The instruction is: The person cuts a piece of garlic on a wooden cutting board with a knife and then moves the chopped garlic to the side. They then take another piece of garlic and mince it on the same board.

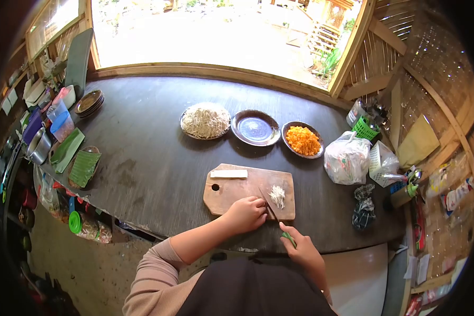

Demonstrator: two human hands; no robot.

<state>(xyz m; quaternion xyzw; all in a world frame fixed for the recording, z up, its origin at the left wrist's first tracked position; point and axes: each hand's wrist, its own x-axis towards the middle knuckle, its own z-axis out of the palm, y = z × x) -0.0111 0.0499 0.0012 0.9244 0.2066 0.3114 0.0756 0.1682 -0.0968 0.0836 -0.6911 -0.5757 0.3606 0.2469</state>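
Observation:
My right hand [303,253] grips a knife [272,206] by its green handle; the blade lies over the wooden cutting board [227,196]. Close to the left of the blade, my left hand [247,213] presses down on the board with curled fingers, and whatever is under them is hidden. Right of the blade sits a small pile of thin white shreds [277,196]. A white rectangular block [228,174] lies along the board's upper left edge, apart from both hands.
Behind the board stand a plate of bean sprouts [205,121], a dark plate [255,128] and a plate of orange pieces [303,141]. A plastic bag [347,158] and dark cloth [364,207] lie right. Banana leaves [84,167] and a metal pot [39,147] are left.

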